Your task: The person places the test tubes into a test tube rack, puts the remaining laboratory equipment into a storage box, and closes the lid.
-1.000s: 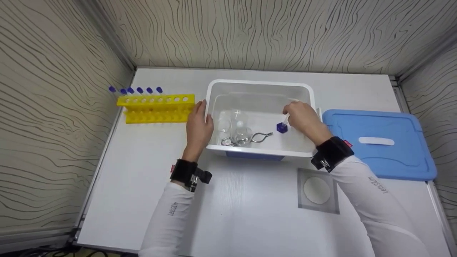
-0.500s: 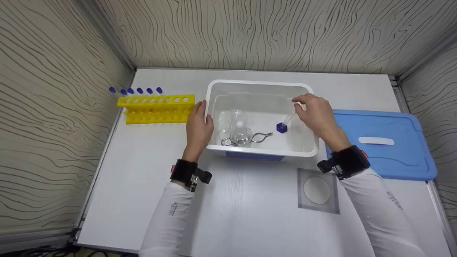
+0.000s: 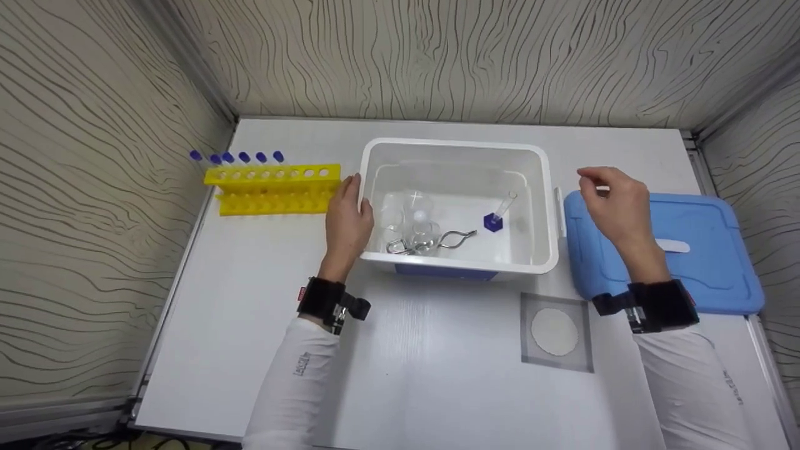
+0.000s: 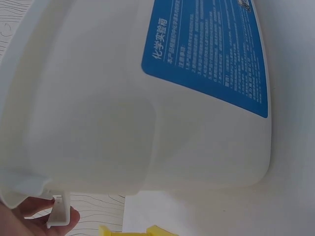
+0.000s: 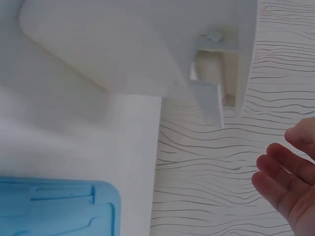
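A white plastic storage box (image 3: 459, 265) stands uncovered on the table. My left hand (image 3: 347, 224) holds its left side, and in the left wrist view the fingers are around the white side latch (image 4: 60, 211). My right hand (image 3: 619, 203) hovers over the blue lid (image 3: 706, 275), right of the box, with fingers loosely bent and nothing in them. Inside the box, at the right, a small graduated cylinder (image 3: 505, 206) stands on a purple hexagonal base. Clear glassware (image 3: 419, 215) and metal tongs (image 3: 458, 239) lie at the left inside.
To the left of the box is a yellow test tube rack (image 3: 272, 178) with several purple-capped tubes. A grey square mesh with a white round centre (image 3: 554, 331) lies in front of the box. Patterned walls (image 3: 400, 62) enclose the table (image 3: 406, 369).
My right hand has let go of the graduated cylinder and moved right, out of the box and over the lid. The cylinder stays in the box. My left hand has not moved.
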The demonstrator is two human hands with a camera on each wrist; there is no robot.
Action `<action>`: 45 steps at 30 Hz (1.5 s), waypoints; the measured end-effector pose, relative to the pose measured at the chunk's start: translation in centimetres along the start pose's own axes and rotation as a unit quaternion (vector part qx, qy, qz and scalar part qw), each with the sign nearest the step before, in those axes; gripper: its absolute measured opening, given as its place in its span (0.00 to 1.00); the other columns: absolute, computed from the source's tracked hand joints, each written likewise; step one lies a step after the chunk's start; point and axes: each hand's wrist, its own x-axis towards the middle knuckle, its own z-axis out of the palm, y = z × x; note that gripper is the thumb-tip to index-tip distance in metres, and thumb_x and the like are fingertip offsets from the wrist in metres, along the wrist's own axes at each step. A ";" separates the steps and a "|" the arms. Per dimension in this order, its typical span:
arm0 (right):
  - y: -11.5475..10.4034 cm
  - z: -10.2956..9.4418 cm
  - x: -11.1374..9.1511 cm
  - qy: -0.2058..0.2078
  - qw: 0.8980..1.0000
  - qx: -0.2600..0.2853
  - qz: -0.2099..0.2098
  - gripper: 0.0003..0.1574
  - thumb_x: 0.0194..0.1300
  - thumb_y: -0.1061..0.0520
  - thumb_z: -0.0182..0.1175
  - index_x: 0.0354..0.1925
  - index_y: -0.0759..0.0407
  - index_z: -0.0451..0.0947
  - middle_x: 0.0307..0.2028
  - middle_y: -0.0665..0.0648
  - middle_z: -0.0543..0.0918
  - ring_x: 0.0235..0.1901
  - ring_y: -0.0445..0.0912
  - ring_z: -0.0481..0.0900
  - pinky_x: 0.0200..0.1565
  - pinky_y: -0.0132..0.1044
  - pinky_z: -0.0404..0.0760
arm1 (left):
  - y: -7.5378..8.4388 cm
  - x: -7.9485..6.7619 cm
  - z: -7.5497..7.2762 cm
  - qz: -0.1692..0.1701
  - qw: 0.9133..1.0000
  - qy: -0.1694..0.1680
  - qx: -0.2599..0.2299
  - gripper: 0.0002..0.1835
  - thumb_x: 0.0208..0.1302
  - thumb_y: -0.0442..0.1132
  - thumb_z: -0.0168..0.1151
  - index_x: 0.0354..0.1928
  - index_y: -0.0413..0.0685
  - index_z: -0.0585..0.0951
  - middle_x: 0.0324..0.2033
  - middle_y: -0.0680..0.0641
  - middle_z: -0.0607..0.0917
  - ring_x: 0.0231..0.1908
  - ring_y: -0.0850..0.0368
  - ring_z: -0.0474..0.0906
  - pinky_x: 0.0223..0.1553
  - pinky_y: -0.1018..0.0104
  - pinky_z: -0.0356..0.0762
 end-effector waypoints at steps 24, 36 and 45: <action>5.1 3.1 -9.2 -0.305 0.948 -0.078 -0.051 0.24 0.61 0.57 0.67 0.54 0.67 0.81 0.50 0.70 0.84 0.51 0.67 0.81 0.51 0.61 0.80 | -0.1 0.0 0.0 0.017 1.000 0.007 0.007 0.27 0.71 0.34 0.52 0.70 0.39 0.68 0.68 0.34 0.72 0.68 0.38 0.70 0.72 0.48 0.66; 5.1 4.6 -12.5 -0.364 0.922 -0.106 -0.079 0.46 0.51 0.50 0.75 0.66 0.60 0.72 0.56 0.67 0.82 0.51 0.62 0.81 0.48 0.56 0.84 | 0.2 0.1 -0.3 -0.002 1.000 -0.004 0.000 0.28 0.71 0.35 0.53 0.71 0.41 0.67 0.69 0.36 0.70 0.69 0.40 0.68 0.73 0.49 0.64; 5.0 4.7 -13.8 -0.385 0.910 -0.135 -0.077 0.51 0.45 0.46 0.77 0.63 0.67 0.73 0.57 0.69 0.78 0.51 0.63 0.79 0.47 0.57 0.84 | 0.2 0.0 -0.3 -0.001 1.000 -0.010 0.001 0.28 0.71 0.35 0.52 0.72 0.41 0.66 0.70 0.35 0.69 0.70 0.40 0.67 0.74 0.49 0.63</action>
